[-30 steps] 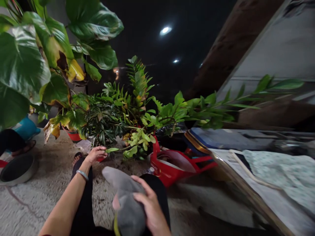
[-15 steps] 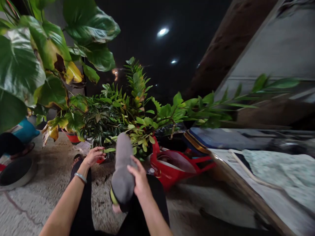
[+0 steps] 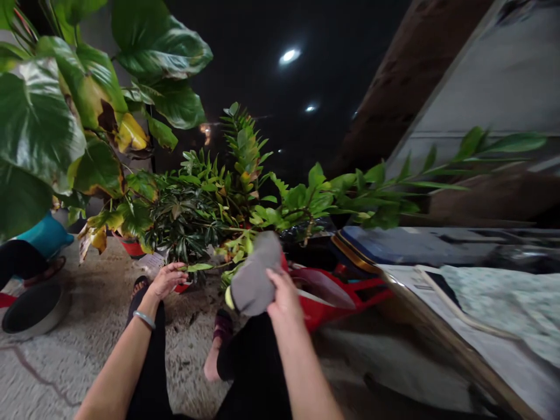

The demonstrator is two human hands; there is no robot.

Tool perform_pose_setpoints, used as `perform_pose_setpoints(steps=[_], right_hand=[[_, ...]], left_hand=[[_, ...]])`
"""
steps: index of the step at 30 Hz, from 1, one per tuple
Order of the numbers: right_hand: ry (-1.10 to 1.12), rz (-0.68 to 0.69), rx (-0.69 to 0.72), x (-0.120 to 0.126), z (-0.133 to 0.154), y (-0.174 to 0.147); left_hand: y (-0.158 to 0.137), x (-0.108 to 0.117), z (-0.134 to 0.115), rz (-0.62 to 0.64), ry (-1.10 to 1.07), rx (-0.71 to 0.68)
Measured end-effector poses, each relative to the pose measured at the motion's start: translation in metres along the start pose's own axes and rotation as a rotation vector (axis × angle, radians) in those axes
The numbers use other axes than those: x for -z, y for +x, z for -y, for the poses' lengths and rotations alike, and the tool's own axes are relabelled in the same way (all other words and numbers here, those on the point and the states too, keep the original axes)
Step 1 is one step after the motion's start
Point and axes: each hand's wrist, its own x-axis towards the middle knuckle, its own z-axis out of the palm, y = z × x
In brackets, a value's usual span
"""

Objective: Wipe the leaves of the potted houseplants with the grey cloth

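My right hand (image 3: 282,291) grips a grey sock (image 3: 258,280) with a yellow-green patch at its lower left end. The sock is bent and hangs above my right knee, in front of the plants and partly over a red bag (image 3: 321,300). My left hand (image 3: 168,280), below a silvery bangle on the wrist, has its fingertips pinched at the tip of a long green leaf (image 3: 199,267). That leaf sits on a stem running right toward the leafy potted plant (image 3: 238,251). Beneath the left hand, a small red pot (image 3: 181,287) shows in part.
Large-leaved foliage (image 3: 39,116) with yellowed leaves overhangs the left. Below it are a dark round basin (image 3: 32,309) and another person's leg (image 3: 26,262). A low bed or bench (image 3: 459,326) with patterned cloth (image 3: 503,303) stands at the right. My sandalled feet rest on rough concrete (image 3: 188,361).
My right hand has moved right and slightly up with the sock, which has gone from upright to bent and tilted. My right foot now shows. The left hand has stayed at the leaf.
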Motion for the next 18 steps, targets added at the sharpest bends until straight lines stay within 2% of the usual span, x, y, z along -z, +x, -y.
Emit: perform_pose_setpoints(steps=[2,5,8,10,12,14,16,18], right_hand=[[-0.131,0.226,-0.084,-0.008,-0.033,-0.037],[-0.402,0.495,-0.121,0.007,-0.063,-0.096],[-0.512,0.637,-0.061,0.019,-0.047,-0.123],[-0.501,0.621,0.075,0.010,-0.023,-0.117],[-0.443,0.505,0.271,-0.013,-0.002,-0.097],[-0.368,0.375,0.399,-0.040,0.004,-0.074],[-0.333,0.325,0.401,-0.060,-0.004,-0.058],[-0.370,0.379,0.389,-0.065,-0.022,-0.057]], left_hand=[[0.002,0.001,0.002,-0.009,0.002,-0.003],[0.010,0.009,0.007,-0.104,0.008,0.017],[0.019,0.022,0.008,-0.394,-0.033,-0.010],[0.021,0.030,0.005,-0.514,-0.140,-0.097],[0.020,0.034,0.001,-0.443,-0.271,-0.204],[0.015,0.033,-0.003,-0.283,-0.339,-0.274],[0.011,0.029,-0.005,-0.176,-0.321,-0.276],[0.008,0.023,-0.004,-0.138,-0.263,-0.237]])
